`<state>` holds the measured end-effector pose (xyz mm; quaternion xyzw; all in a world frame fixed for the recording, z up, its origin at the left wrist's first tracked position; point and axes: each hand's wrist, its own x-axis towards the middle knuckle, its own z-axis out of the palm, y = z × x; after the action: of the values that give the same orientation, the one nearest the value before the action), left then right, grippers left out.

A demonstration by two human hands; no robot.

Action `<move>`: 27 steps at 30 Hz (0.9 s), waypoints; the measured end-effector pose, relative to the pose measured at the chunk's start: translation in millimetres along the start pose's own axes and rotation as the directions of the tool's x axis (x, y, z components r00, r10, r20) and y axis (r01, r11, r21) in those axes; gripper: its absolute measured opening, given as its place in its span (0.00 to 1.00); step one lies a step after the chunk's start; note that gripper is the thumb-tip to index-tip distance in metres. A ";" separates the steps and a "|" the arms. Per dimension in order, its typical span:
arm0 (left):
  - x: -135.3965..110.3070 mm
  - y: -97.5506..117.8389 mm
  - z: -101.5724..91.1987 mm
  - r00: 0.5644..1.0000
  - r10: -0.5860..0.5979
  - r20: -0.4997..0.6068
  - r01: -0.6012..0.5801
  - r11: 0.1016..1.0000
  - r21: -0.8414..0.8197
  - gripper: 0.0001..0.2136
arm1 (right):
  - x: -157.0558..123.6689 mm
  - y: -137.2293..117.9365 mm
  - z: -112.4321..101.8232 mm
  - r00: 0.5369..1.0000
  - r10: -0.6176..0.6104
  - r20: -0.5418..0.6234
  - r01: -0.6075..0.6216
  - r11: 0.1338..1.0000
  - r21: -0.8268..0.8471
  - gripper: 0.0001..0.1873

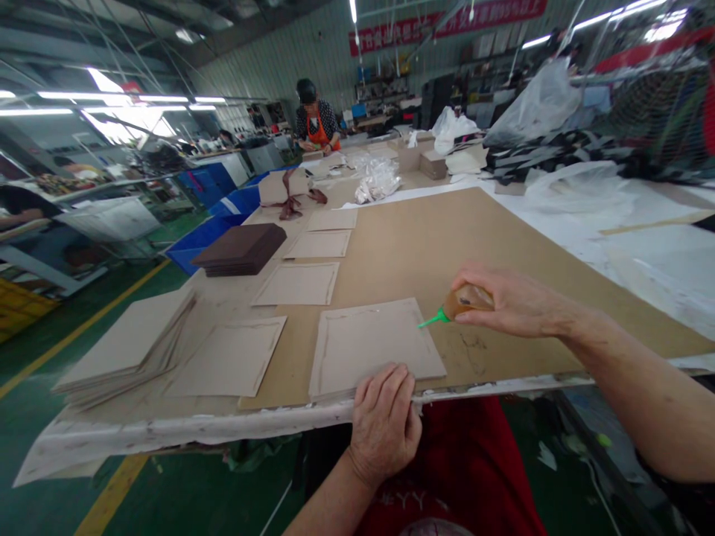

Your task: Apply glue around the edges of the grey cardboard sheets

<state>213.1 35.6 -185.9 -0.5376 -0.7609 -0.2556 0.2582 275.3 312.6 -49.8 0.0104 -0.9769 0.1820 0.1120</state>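
In my right hand (503,298) is a squeeze bottle (468,299) of amber liquid, held on its side with the fingers wrapped round it. Its green nozzle (436,318) points left, its tip at the right edge of a beige rectangular panel (372,342). My left hand (386,417) is closed at that panel's front edge, fingers together and curled over it by the table's rim. Thin darker lines run along the panel's borders. Left of it lies another beige panel (229,357) with similar lines, and further beige panels (299,284) run in a row toward the back.
A stack of beige panels (128,339) lies at the table's left corner, with a dark brown stack (240,249) behind it. Brown board (441,231) covers the tabletop. Blue bins (206,234) stand beyond the left edge. Clear plastic (377,179) lies farther back. A co-worker (317,123) stands at the far end.
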 end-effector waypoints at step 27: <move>11.6 0.3 -14.9 0.989 -0.046 0.143 0.056 0.996 -0.069 0.18 | -73.9 5.6 -6.1 0.997 0.071 -0.019 -0.062 0.956 0.287 0.18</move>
<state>211.8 33.7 -167.2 -0.5436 -0.7811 -0.2510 0.1771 348.2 318.5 -62.7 -0.0091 -0.9384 0.3249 0.1173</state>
